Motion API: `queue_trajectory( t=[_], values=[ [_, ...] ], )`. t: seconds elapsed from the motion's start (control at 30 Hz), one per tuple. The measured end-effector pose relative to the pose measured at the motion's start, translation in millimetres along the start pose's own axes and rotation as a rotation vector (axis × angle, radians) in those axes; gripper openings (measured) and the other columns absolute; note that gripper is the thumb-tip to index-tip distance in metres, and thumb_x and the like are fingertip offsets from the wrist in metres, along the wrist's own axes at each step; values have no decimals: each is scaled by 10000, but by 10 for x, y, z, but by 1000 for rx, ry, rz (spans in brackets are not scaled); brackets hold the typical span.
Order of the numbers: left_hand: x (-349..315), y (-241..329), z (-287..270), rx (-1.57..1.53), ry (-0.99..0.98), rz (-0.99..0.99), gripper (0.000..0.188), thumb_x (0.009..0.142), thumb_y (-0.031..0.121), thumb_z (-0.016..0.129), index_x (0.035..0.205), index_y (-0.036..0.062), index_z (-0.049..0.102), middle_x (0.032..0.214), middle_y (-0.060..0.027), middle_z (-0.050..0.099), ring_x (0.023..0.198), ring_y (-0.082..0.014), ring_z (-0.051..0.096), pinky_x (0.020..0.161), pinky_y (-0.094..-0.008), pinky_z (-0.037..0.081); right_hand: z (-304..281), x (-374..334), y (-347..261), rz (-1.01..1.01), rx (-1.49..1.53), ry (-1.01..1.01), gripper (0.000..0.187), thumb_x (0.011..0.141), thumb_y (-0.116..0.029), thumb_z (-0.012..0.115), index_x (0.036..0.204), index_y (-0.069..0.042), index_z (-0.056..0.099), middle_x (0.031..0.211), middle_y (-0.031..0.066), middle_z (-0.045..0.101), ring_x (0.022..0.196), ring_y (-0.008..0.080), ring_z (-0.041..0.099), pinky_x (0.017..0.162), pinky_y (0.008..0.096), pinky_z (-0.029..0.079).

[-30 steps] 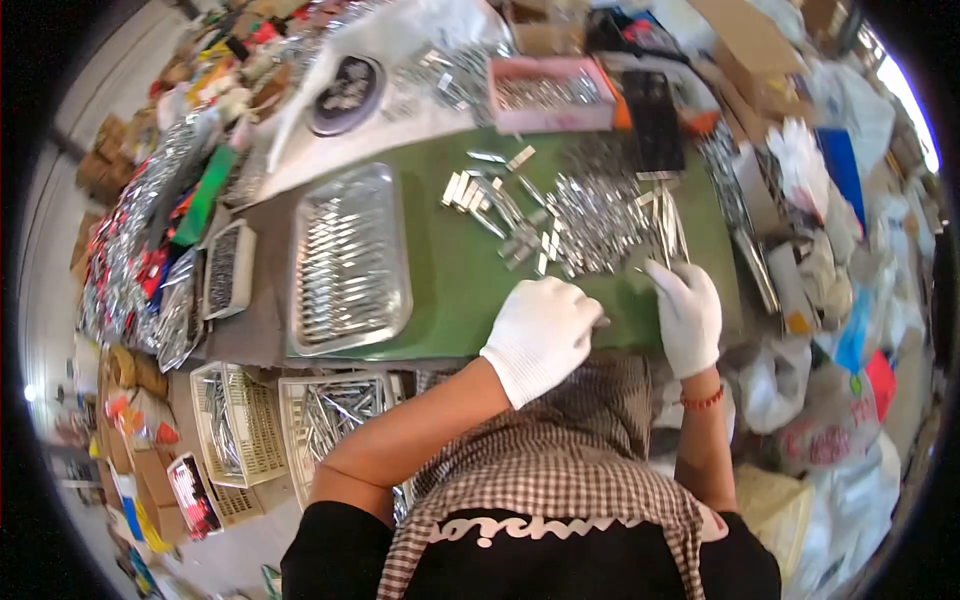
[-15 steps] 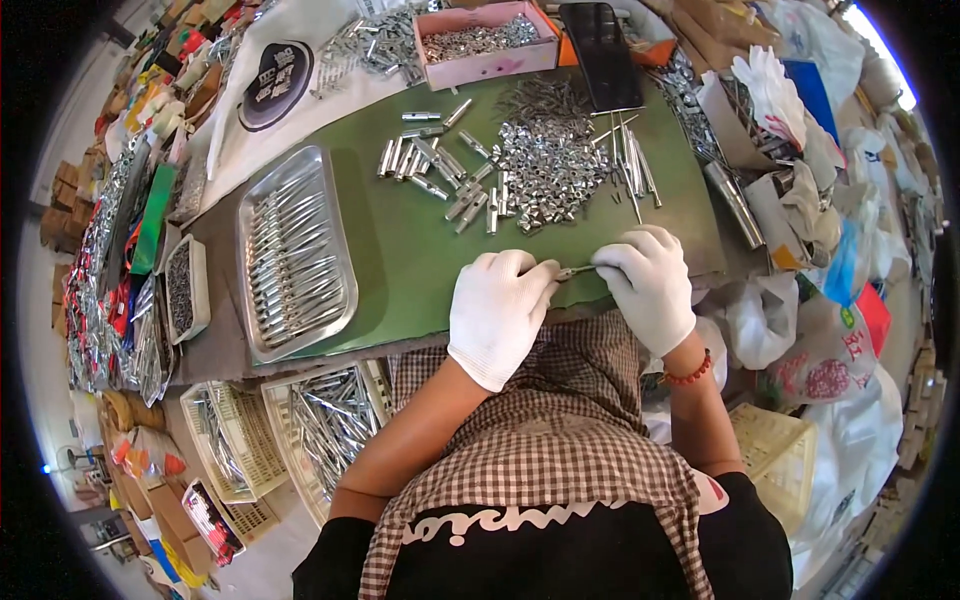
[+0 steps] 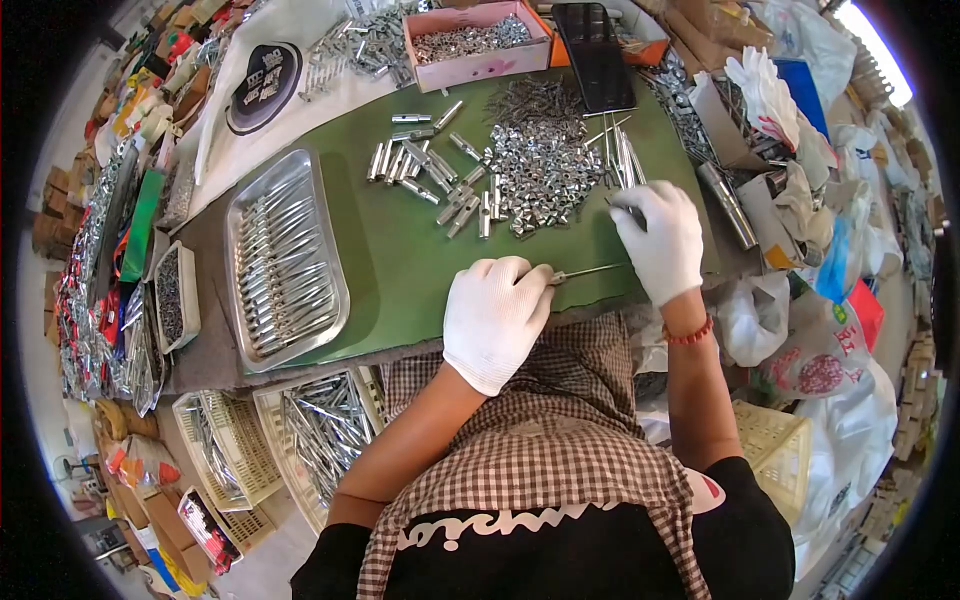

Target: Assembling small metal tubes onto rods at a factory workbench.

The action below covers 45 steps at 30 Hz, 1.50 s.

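My left hand (image 3: 497, 322), in a white knit glove, is closed round one end of a slim metal rod (image 3: 590, 272), whose thin shaft sticks out to the right above the green mat (image 3: 400, 255). My gloved right hand (image 3: 660, 243) is apart from the rod, beside the loose long metal rods (image 3: 622, 160). Its thumb and forefinger are curled together; a small dark thing may be between them, too small to name. To the left lies a heap of small silver metal pieces (image 3: 540, 170). Thicker short metal tubes (image 3: 425, 168) are scattered beside it.
A metal tray (image 3: 340, 300) of lined-up pointed metal pieces lies at the left. Behind the heap are a pink box (image 3: 480, 72) of small parts and a black phone (image 3: 593, 55). A thick metal tube (image 3: 728, 205) is at the right. Plastic baskets (image 3: 262, 410) stand below the table's edge.
My right hand has let go of the rod's end and moved up and slightly right, toward the loose rods. My left hand keeps hold, and more of the shaft now shows.
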<state>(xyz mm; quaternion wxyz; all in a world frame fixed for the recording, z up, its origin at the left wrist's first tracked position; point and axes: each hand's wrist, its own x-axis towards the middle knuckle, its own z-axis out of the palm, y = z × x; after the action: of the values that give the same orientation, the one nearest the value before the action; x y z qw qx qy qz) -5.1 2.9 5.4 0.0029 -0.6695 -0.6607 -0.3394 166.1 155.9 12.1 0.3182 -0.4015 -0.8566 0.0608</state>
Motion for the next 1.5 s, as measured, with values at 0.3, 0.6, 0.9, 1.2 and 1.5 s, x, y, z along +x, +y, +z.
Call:
queue_trajectory(
  t=[0.3,0.6,0.9,1.2,1.5],
  values=[
    [6,-29,-2,-10,-3,4,139,805,124,713,942,101,716,832,-51,624,789,-289,610,685,-423,470,-13,126,-163,-87,-93,-170,58,868,-120,652,923,-102,663,883,98,660,856,345,622,757,451,490],
    [12,-18,-17,3,-24,-2,162,789,126,723,946,91,711,838,-58,624,808,-293,607,700,-432,472,-87,-195,-420,-342,251,-222,138,814,-57,671,931,-125,697,892,44,693,852,299,654,808,406,503],
    [1,-46,-10,-20,-44,-15,122,756,102,724,851,56,662,858,-85,623,809,-338,597,707,-455,469,-140,-136,-664,-569,-71,-327,249,726,-63,665,973,-70,639,789,47,668,781,247,639,822,397,509],
    [-41,-19,-1,-2,1,-42,150,797,122,718,943,92,708,850,-69,619,789,-314,598,704,-440,465,-330,-154,-317,-268,-122,-124,146,781,-63,613,925,-65,594,789,153,588,764,347,602,674,470,478],
    [18,-11,15,-65,14,-20,168,809,171,726,972,128,726,839,-40,619,791,-283,604,715,-420,465,-421,-300,890,100,-604,137,422,907,-182,643,1319,-99,609,1289,139,641,1172,346,595,1027,468,436]
  ],
)
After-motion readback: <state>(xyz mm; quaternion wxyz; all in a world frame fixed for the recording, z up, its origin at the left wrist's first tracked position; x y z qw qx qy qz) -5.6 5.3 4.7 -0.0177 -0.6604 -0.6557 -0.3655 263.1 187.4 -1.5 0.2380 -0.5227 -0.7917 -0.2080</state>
